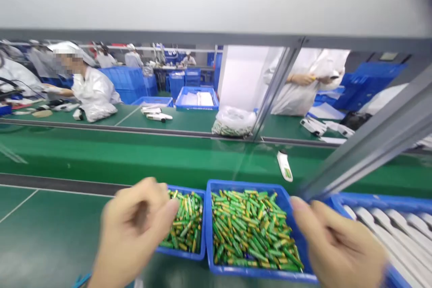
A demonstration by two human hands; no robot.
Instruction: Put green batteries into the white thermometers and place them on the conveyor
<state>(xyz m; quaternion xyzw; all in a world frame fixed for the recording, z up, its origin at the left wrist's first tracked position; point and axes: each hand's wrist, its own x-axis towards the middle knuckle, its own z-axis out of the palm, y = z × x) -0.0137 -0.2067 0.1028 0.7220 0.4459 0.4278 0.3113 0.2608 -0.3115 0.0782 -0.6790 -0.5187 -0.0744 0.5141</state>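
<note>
Though my left hand [130, 229] and right hand [337, 245] blur, fingers half-curled, whether they grip anything I cannot tell; green-and-gold batteries [253, 229] lie heaped in blue trays [246, 183] at twelve o'clock, between them.

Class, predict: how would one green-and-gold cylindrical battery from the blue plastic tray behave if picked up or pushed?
These green-and-gold cylindrical batteries look rigid, lying straight in the pile. Being round, they would probably roll if pushed. Neighbours in the blue plastic tray may shift too.
</note>
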